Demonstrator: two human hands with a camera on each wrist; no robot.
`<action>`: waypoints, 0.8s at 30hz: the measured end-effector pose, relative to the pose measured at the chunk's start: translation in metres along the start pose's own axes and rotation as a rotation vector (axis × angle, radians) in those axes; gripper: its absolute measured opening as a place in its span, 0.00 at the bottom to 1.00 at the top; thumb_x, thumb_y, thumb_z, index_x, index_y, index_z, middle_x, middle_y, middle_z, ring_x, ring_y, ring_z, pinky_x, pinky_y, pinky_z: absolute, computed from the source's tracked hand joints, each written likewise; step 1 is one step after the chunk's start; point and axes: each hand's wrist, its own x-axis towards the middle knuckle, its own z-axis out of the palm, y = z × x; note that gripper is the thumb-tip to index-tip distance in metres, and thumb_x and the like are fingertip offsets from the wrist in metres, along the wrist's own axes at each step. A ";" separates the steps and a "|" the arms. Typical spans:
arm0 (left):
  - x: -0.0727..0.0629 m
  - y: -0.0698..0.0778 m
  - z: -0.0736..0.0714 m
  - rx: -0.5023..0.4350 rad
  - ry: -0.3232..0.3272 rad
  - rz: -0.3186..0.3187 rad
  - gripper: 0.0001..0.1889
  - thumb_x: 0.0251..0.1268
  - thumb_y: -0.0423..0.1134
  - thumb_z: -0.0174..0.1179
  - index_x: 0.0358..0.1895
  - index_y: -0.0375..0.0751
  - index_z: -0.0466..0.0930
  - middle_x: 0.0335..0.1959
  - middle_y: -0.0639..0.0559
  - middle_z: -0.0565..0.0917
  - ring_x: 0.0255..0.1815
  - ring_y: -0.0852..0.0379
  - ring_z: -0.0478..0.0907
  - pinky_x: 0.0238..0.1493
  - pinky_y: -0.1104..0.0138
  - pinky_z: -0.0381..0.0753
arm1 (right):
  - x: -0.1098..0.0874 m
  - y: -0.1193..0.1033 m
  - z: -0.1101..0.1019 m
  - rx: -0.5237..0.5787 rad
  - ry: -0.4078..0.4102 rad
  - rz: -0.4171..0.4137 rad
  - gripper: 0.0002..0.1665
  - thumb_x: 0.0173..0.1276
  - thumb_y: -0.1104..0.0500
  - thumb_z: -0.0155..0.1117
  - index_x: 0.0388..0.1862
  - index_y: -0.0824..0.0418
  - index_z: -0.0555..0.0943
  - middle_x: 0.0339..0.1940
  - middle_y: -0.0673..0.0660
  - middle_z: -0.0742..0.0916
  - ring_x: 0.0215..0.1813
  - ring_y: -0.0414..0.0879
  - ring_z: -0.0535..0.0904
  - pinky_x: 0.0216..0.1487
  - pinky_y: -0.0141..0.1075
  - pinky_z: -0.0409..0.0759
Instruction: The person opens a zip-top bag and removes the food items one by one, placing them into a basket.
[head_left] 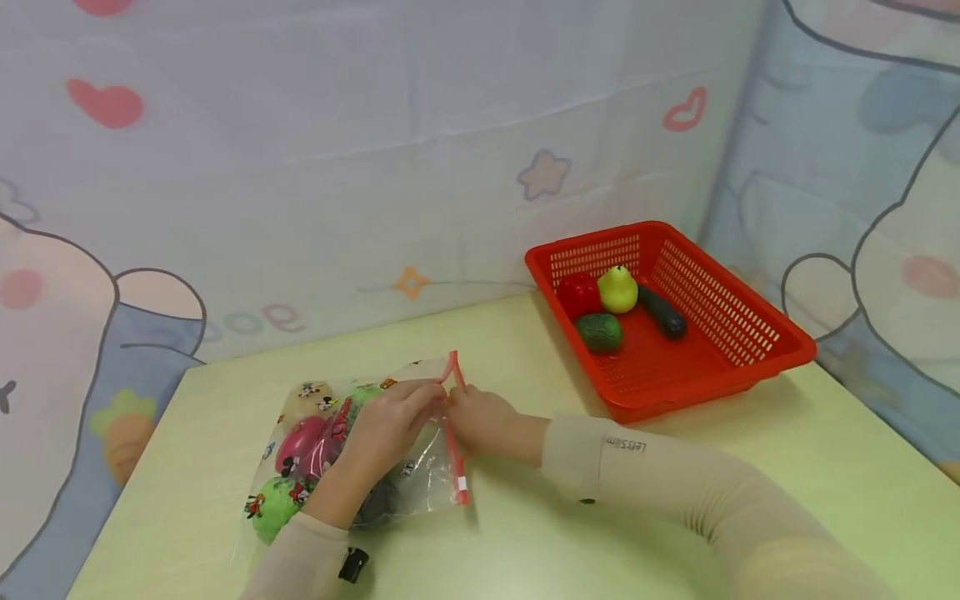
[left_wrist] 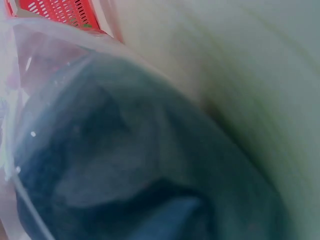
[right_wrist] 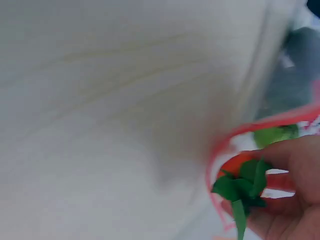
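Note:
A clear cartoon-printed zip bag [head_left: 431, 471] with a red zip strip [head_left: 454, 450] lies on the table, its mouth facing right. Inside it show a pink toy [head_left: 300, 446], a light green one [head_left: 274, 507] and a dark one [head_left: 377, 502]. My left hand [head_left: 386, 429] reaches over the bag, its fingers curled at the mouth's edge and seeming to pinch it; the fingertips are partly hidden. At the open mouth, my right hand [right_wrist: 300, 185] grips an orange toy with green leaves [right_wrist: 234, 165]. The left wrist view shows mostly a dark toy [left_wrist: 115, 135] behind plastic.
A red plastic basket [head_left: 795, 346] stands at the back right. In it lie a red toy [head_left: 579, 294], a yellow-green pear [head_left: 618, 290], a bumpy green toy [head_left: 600, 332] and a long dark green toy [head_left: 662, 312]. Printed cloth [head_left: 337, 167] hangs behind the table.

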 end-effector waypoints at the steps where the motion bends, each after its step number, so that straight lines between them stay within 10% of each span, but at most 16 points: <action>1: 0.000 -0.001 -0.001 0.002 0.003 0.002 0.11 0.51 0.34 0.66 0.40 0.46 0.80 0.41 0.51 0.85 0.41 0.54 0.83 0.37 0.63 0.83 | -0.008 0.000 -0.016 0.021 -0.019 0.006 0.20 0.62 0.56 0.61 0.53 0.57 0.74 0.42 0.54 0.80 0.36 0.46 0.75 0.30 0.32 0.80; 15: 0.003 0.002 -0.005 -0.031 -0.021 -0.014 0.11 0.52 0.32 0.64 0.41 0.46 0.80 0.42 0.51 0.84 0.43 0.53 0.82 0.40 0.62 0.83 | -0.084 0.091 -0.128 0.311 -0.159 0.231 0.20 0.62 0.59 0.59 0.54 0.58 0.71 0.32 0.55 0.79 0.29 0.45 0.72 0.29 0.31 0.74; 24: 0.000 0.002 -0.002 -0.034 -0.021 -0.007 0.11 0.53 0.33 0.64 0.41 0.46 0.81 0.42 0.51 0.85 0.43 0.53 0.82 0.39 0.62 0.83 | -0.118 0.188 -0.133 0.372 -0.146 0.499 0.28 0.63 0.57 0.56 0.61 0.63 0.66 0.39 0.59 0.79 0.35 0.50 0.73 0.31 0.39 0.72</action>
